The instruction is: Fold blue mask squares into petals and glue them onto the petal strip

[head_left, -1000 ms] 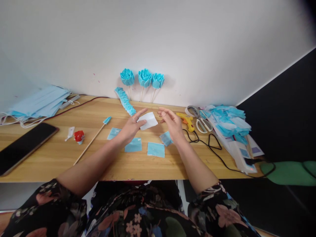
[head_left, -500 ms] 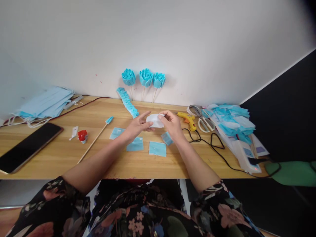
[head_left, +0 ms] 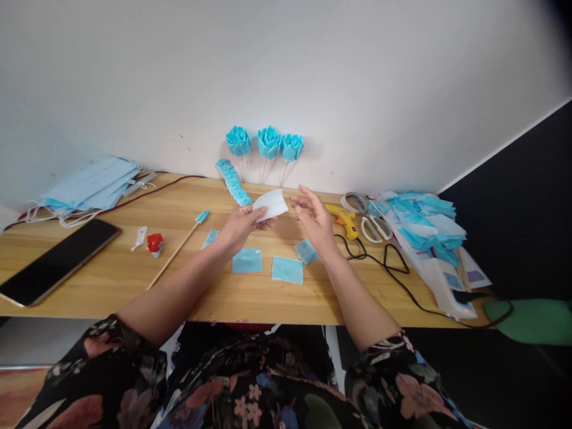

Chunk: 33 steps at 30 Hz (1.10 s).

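Note:
A small white rectangular piece of fabric (head_left: 273, 204) is pinched at its left end by my left hand (head_left: 243, 224), thumb on top. Just to its right, my right hand (head_left: 315, 219) is apart from it, fingers spread and holding nothing. Below the hands lie several light-blue fabric pieces: one blue piece (head_left: 247, 260) at centre left, another blue piece (head_left: 287, 270) in the middle, and a tilted blue piece (head_left: 306, 251) beside my right wrist. A further blue piece (head_left: 210, 238) is partly covered by my left arm.
Blue fabric flowers (head_left: 269, 143) on sticks lean on the wall beside a pleated blue strip (head_left: 233, 183). Left: face masks (head_left: 89, 185), phone (head_left: 60, 262), red wrapper (head_left: 155, 243), blue-tipped stick (head_left: 176, 250). Right: yellow glue gun (head_left: 343, 221), scissors (head_left: 376, 228), blue scraps (head_left: 429, 220), power strip (head_left: 449, 289).
My right hand has let go of the white fabric piece and moved slightly right, its fingers opening. My left hand keeps the piece, which is now tilted. The view has shifted slightly.

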Available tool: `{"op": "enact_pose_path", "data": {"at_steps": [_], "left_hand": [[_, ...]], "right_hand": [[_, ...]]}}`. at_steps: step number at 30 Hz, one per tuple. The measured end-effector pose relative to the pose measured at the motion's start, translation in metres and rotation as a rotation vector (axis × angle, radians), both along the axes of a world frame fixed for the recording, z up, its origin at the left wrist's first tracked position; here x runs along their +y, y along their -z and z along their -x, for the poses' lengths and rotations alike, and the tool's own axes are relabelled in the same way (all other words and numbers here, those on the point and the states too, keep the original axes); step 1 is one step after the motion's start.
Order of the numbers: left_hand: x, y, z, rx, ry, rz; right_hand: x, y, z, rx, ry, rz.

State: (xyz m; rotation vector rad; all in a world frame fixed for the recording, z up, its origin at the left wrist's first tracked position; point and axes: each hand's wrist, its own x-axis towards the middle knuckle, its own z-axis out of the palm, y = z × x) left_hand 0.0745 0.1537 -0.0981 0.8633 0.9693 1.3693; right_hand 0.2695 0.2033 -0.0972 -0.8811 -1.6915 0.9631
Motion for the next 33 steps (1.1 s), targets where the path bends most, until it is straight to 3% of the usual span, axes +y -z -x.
{"op": "enact_pose_path", "data": {"at_steps": [9,15,21,28,33], "left_hand": [[-0.003,0.003,-0.005,0.064,0.122,0.033],[0.002,0.009,-0.004,0.087,0.045,-0.003],[0.005,0.008,0.001,0.062,-0.025,0.024],[0.008,0.003,0.006,-0.047,-0.101,0.048],[0.002,0.001,0.000,-0.018,-0.071,0.041]], "right_hand": [[-0.002,0.007,0.010,0.086,-0.134,0.122],[-0.002,0.011,0.013,0.056,-0.119,0.086],[-0.001,0.005,0.006,0.018,-0.116,0.084],[0.002,0.001,-0.006,-0.116,-0.115,-0.138],[-0.001,-0.001,-0.002,-0.237,-0.140,-0.267]]}}
